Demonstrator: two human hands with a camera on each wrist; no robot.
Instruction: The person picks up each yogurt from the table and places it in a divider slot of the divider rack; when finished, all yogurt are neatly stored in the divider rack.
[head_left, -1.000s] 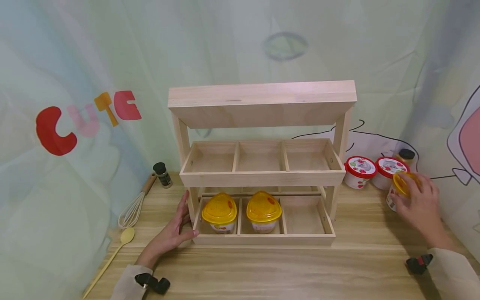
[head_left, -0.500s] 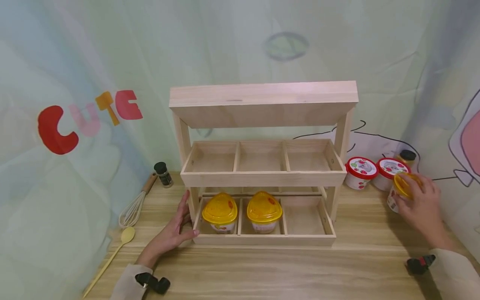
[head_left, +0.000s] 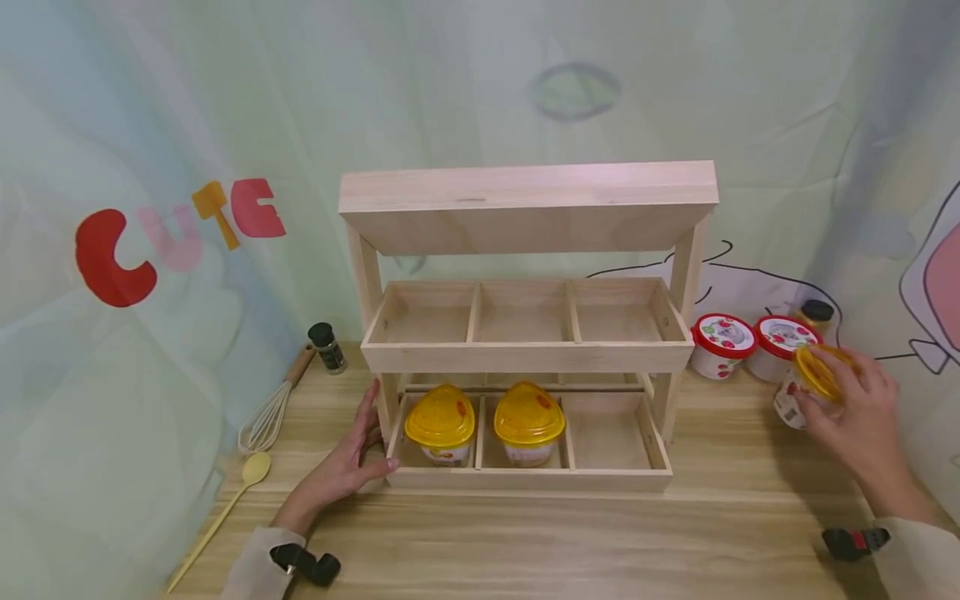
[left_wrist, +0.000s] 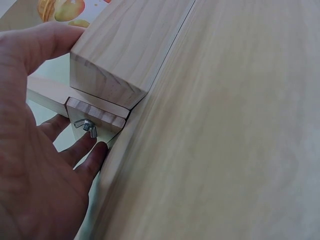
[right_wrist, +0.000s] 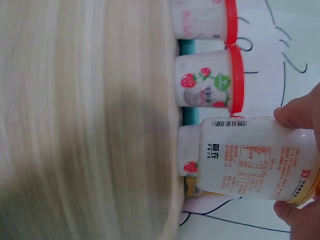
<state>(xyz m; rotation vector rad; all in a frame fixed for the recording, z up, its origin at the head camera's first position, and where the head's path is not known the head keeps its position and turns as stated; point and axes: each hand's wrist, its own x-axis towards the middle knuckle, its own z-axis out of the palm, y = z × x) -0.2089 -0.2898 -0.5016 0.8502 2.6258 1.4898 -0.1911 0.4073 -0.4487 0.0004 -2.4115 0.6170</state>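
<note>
My right hand [head_left: 862,421] holds a yellow-lidded yogurt cup [head_left: 792,403] by its lid end, thumb on one side and fingers on the other. In the right wrist view the cup's base [right_wrist: 212,155] stands off the tabletop, and its printed label faces the camera. My left hand [head_left: 341,473] grips the left end of a two-tier wooden display shelf [head_left: 525,358]. Its thumb touches the lower tray's front corner, and the fingers reach behind by a wing nut [left_wrist: 88,127]. Two yellow-lidded cups, one left [head_left: 440,421] and one in the middle [head_left: 528,421], sit in the lower tray.
Red-lidded strawberry cups [head_left: 722,343] stand right of the shelf, with a black-lidded jar [head_left: 816,312] behind. On the left lie a whisk [head_left: 264,421] and a yellow spoon [head_left: 255,471] near a small spice jar [head_left: 326,348]. A printed curtain [head_left: 480,83] surrounds the table.
My right hand has drawn the yellow-lidded cup slightly right and towards me, tilting it so that more of its side shows. My left hand has stayed in place at the shelf.
</note>
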